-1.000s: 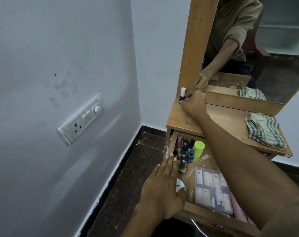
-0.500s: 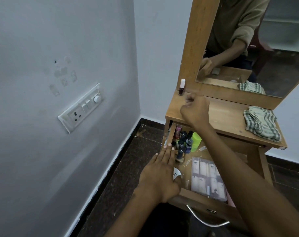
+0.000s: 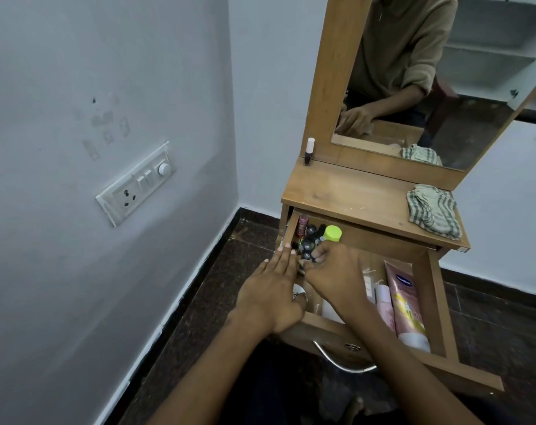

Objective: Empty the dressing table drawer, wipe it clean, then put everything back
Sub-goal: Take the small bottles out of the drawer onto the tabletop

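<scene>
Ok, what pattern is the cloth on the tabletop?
The cloth is pale with a green checked pattern, crumpled at the tabletop's right end; the head view shows it best.

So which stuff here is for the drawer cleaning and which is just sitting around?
For the job:
drawer
nail polish bottle on the tabletop
small bottles
green-capped bottle
pink tube
checked cloth
left hand
right hand

Just around:
switchboard
mirror

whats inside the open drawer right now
In the drawer: a cluster of small dark bottles, a lime-green cap, a pink tube and pale tubes beside it. The right hand and left hand cover the middle and left front.
</scene>
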